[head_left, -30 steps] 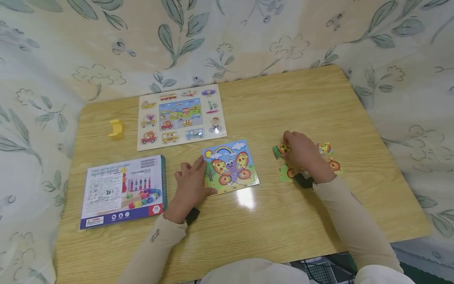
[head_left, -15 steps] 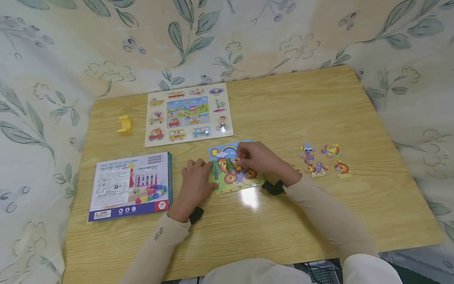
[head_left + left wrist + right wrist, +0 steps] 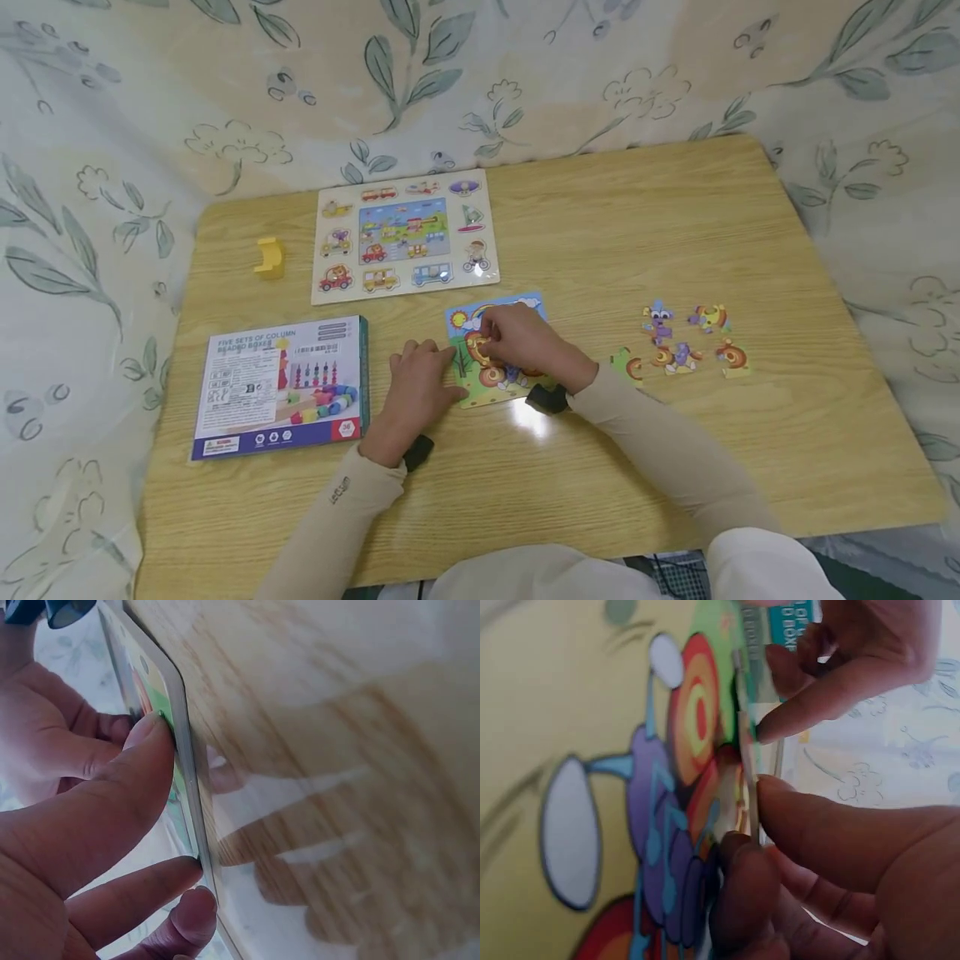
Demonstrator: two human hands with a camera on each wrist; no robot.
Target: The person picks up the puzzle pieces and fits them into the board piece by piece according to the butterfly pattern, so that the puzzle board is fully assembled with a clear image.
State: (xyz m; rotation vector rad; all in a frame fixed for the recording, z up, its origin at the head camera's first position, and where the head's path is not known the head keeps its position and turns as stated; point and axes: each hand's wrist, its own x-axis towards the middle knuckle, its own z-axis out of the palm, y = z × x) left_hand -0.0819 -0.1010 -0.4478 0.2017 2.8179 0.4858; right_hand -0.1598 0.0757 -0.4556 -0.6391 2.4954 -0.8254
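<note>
A square butterfly puzzle board (image 3: 476, 395) lies flat on the table, partly covered by my right hand (image 3: 528, 340). That hand pinches a puzzle piece (image 3: 748, 754) between thumb and fingers, just over the board's left part. In the right wrist view the piece stands tilted on edge, close to the printed butterfly. My left hand (image 3: 420, 387) rests at the board's left edge with its fingers spread. In the left wrist view its thumb touches the green border of the board and its other fingers meet the edge. Loose butterfly pieces (image 3: 681, 358) lie to the right.
A vehicle picture board (image 3: 480, 283) lies behind the puzzle. To the left are a boxed bead set (image 3: 285, 417) and a yellow curved block (image 3: 270, 258). The wooden table (image 3: 645, 467) meets a floral cloth (image 3: 555, 50) at the back.
My right hand has picked up a piece from the loose group, carried it left, and now holds it over the board's left part. My left hand has stayed at the board's edge.
</note>
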